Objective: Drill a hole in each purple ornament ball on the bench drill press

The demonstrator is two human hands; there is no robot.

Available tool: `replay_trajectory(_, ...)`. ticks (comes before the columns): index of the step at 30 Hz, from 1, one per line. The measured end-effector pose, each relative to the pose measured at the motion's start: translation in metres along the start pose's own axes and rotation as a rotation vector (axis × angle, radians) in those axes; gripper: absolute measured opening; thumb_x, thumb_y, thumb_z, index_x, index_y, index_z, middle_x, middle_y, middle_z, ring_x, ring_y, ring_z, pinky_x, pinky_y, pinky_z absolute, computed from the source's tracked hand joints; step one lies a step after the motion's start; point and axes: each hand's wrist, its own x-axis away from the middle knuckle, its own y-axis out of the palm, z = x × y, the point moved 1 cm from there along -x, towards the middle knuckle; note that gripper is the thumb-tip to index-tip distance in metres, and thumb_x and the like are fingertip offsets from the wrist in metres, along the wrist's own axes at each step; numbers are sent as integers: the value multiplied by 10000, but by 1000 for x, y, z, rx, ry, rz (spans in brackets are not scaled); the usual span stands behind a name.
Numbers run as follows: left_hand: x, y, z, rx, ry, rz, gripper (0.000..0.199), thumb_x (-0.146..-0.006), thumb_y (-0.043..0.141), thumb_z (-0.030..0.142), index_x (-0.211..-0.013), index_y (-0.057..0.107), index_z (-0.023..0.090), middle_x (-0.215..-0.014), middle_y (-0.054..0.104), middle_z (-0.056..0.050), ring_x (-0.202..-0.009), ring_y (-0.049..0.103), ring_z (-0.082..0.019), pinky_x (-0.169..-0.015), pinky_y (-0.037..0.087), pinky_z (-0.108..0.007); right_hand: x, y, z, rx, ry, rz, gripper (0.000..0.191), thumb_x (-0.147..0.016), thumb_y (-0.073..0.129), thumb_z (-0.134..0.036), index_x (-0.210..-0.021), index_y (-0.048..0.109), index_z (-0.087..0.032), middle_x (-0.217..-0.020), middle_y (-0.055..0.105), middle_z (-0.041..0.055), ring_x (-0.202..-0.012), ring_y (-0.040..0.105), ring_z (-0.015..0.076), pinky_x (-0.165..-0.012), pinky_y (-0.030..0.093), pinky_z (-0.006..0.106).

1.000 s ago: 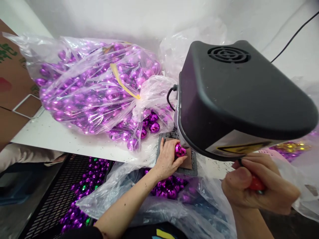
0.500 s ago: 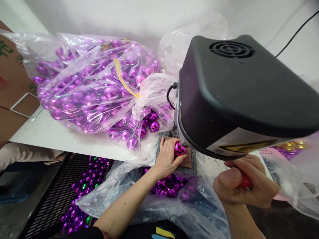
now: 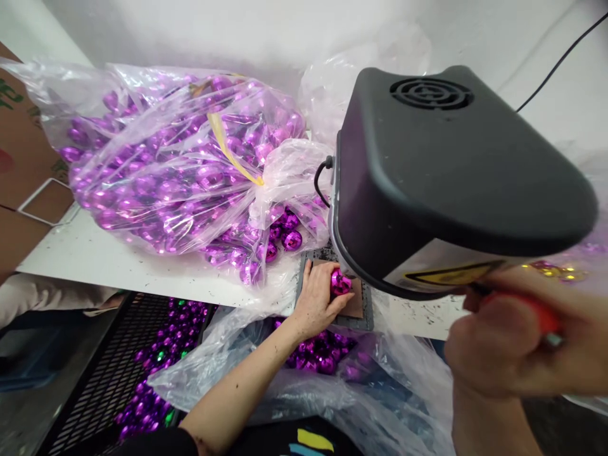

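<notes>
My left hand (image 3: 317,296) holds a shiny purple faceted ball ornament (image 3: 340,283) between thumb and fingers. The ball rests over a brown pad (image 3: 354,303) on the grey base plate of a black bench machine (image 3: 441,164), under its head. My right hand (image 3: 503,348), blurred by motion, is wrapped round a red handle (image 3: 532,310) at the machine's right side. Below my left wrist, more purple balls (image 3: 320,352) lie in an open clear plastic bag (image 3: 228,367).
A tied clear bag (image 3: 180,171) full of purple balls covers the left of the white table (image 3: 128,272). Purple and some green balls fill a black crate (image 3: 99,367) below. A cardboard box (image 3: 28,145) stands far left. Dark flakes litter the tabletop.
My right hand has swung outward to the right and nearer the camera with the red handle. My left hand and the ball have stayed in place.
</notes>
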Motion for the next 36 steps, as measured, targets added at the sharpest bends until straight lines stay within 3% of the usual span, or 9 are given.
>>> replay_trajectory(2, -1, 0, 0, 28, 13, 29, 360, -966, 588, 342, -1295, 539, 205, -1264, 637, -126, -1267, 560, -289, -1250, 192, -621, -32, 6, -12, -3, -52, 118, 373, -974, 483, -423, -823, 663, -133, -739, 569, 15, -701, 528, 47, -669, 386, 231)
replay_trajectory(7, 23, -16, 12, 62, 64, 78, 476, -947, 626, 302, -1373, 441, 195, -1304, 605, -136, -1257, 553, -280, -1227, 276, -592, -74, 29, -12, -50, -53, 87, 447, -980, 473, -509, -813, 576, -106, -656, 412, -32, -635, 340, 0, -616, 261, 203)
replay_trajectory(11, 67, -36, 31, -85, 45, -137, 591, -901, 627, 145, -1442, 414, 257, -1388, 544, -115, -1340, 490, -283, -1258, 198, -617, -78, 33, -4, -84, 8, 57, 469, -958, 492, -552, -815, 572, -113, -656, 407, -36, -634, 333, -2, -631, 247, 230)
replay_trajectory(14, 78, -51, 35, -133, 30, -252, 786, -854, 757, 303, -1523, 346, 271, -1476, 474, -140, -1395, 437, -336, -1237, 244, -645, -80, 37, 0, -121, 27, 56, 501, -941, 476, -605, -830, 586, -128, -701, 467, -30, -662, 372, 6, -647, 264, 245)
replay_trajectory(17, 50, -67, 20, -133, 48, -124, 750, -892, 715, 452, -1519, 357, 248, -1486, 473, -147, -1387, 450, -318, -1172, 406, -539, -84, 44, 3, -174, 50, 87, 484, -923, 504, -596, -803, 577, -133, -728, 499, -25, -694, 426, 19, -660, 293, 246)
replay_trajectory(20, -1, -82, -8, -373, -15, 99, 426, -993, 498, 176, -1415, 489, 233, -1440, 530, -137, -1302, 528, -291, -1096, 466, -492, -86, 47, 2, -154, 64, 109, 378, -931, 539, -473, -782, 575, -127, -734, 540, -16, -688, 452, 26, -647, 302, 240)
replay_trajectory(26, -59, -85, -48, -811, -46, -159, 418, -938, 501, 113, -1348, 539, 184, -1446, 535, -155, -1108, 643, -294, -936, 532, -436, -87, 43, -4, -115, 87, 71, 280, -910, 542, -353, -763, 560, -115, -668, 483, -30, -642, 398, 11, -620, 252, 222)
replay_trajectory(32, -57, -91, -46, -726, -177, -120, 375, -992, 531, 309, -1329, 524, 144, -1216, 577, -153, -1025, 664, -291, -809, 559, -383, -87, 44, -7, -118, 76, 70, 315, -926, 533, -388, -765, 540, -117, -662, 425, -41, -640, 365, 2, -627, 258, 212)
replay_trajectory(36, -49, -100, -32, -192, -245, 20, 388, -933, 631, 389, -1265, 590, 192, -1253, 556, -119, -997, 660, -245, -847, 566, -381, -89, 42, -9, -119, 92, 47, 339, -906, 550, -420, -754, 531, -117, -623, 379, -51, -616, 327, 2, -609, 236, 208)
